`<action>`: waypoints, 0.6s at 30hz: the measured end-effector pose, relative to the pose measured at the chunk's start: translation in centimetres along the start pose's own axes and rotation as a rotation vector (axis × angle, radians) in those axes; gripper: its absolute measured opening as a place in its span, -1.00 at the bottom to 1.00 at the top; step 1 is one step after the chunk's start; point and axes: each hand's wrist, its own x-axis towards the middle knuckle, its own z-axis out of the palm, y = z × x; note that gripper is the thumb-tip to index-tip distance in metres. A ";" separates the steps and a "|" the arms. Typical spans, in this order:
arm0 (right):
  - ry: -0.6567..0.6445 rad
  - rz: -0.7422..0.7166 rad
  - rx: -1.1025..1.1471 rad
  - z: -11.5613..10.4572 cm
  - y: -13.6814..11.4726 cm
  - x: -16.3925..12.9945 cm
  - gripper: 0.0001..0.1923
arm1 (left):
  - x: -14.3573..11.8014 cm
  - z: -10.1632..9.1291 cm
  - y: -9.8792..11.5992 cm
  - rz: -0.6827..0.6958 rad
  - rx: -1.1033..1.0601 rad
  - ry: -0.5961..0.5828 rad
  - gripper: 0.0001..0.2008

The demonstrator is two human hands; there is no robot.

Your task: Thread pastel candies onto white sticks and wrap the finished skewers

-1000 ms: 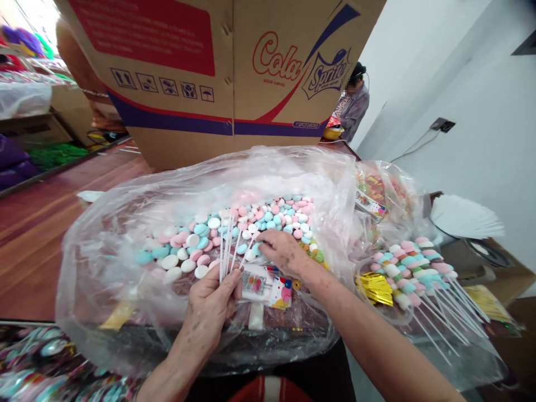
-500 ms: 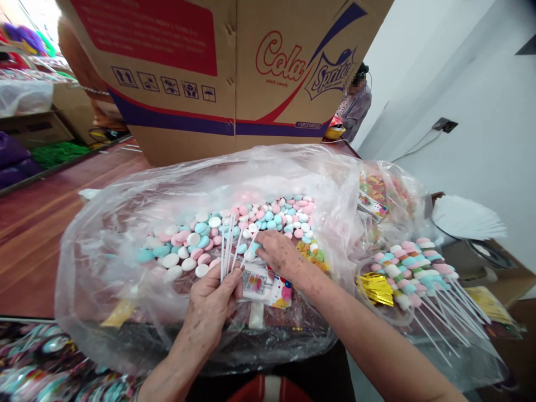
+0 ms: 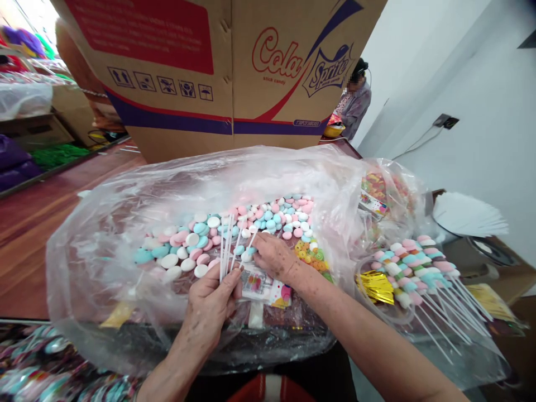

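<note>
Since a second ago, the right hand (image 3: 274, 258) has drawn a touch closer to the left, and its wrist has dropped toward the person, so that more of the yellow and green ring-like sweets (image 3: 309, 254) show beyond it. From where I stand, the left hand (image 3: 209, 296) has hardly stirred: its thumb and fingers are closed around the lower ends of several thin white sticks (image 3: 226, 245), which fan upward, one leaning off to the right. The right hand's fingers are bunched narrow beside the top of that leaning stick; whether they pinch anything I cannot tell. Behind and to the left of the sticks, pink, white and pale blue sweets (image 3: 201, 229) lie spread over crumpled clear plastic (image 3: 84, 240) on a reddish table (image 3: 29, 240). Just under the hands is a printed card (image 3: 255, 283), partly covered by the left one. Off to the person's right, loaded skewers (image 3: 422, 268) lie in a pile with their bare ends toward the person, next to a bundle of gold strips (image 3: 377, 287). Past the plastic rises a big cardboard carton (image 3: 180, 131) lettered Cola and Sprite, and beyond its right edge is a co-worker (image 3: 360, 106).
</note>
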 end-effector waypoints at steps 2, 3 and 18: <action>-0.016 0.031 0.064 -0.1 0.2 0.1 -0.75 | 0.0 0.0 0.1 -0.001 0.005 -0.006 -0.68; -0.027 0.042 0.089 -0.2 0.2 0.2 -0.75 | 0.0 0.1 0.1 0.001 0.009 -0.010 -0.68; 0.375 0.617 1.589 -3.2 1.6 -2.9 -0.71 | 0.2 -1.3 0.4 0.187 0.518 -0.127 -0.72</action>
